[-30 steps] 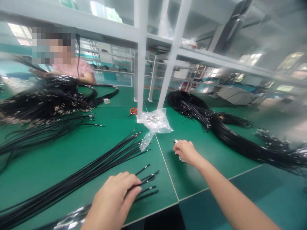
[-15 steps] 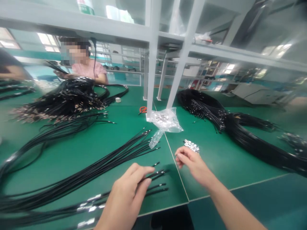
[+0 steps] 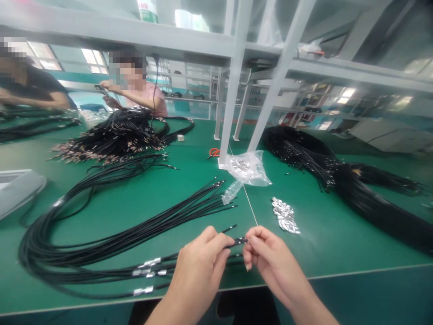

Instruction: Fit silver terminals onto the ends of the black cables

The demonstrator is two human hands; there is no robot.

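My left hand [image 3: 201, 262] is closed around a few thin black cables [image 3: 239, 242], whose ends stick out past the thumb and forefinger. At those ends, my right hand [image 3: 275, 264] is pinched, its fingertips touching a cable tip; anything small between them is hidden. More black cables [image 3: 135, 243] curve across the green table to the left, several with silver sleeves [image 3: 149, 271] partway along. Beyond my right hand lies a small pile of silver metal pieces [image 3: 284, 215].
An open plastic bag of small metal pieces [image 3: 248, 168] lies by the white shelf post [image 3: 233, 90]. Orange-handled scissors or pliers [image 3: 214, 153] are behind it. Thick black cable bundles [image 3: 372, 198] fill the right; another heap [image 3: 115, 135] lies back left, near two people [image 3: 149, 97].
My right hand has come left and nearer from beside the metal pile to the cable ends at my left hand. The view has shifted left. A person opposite has raised their hands.
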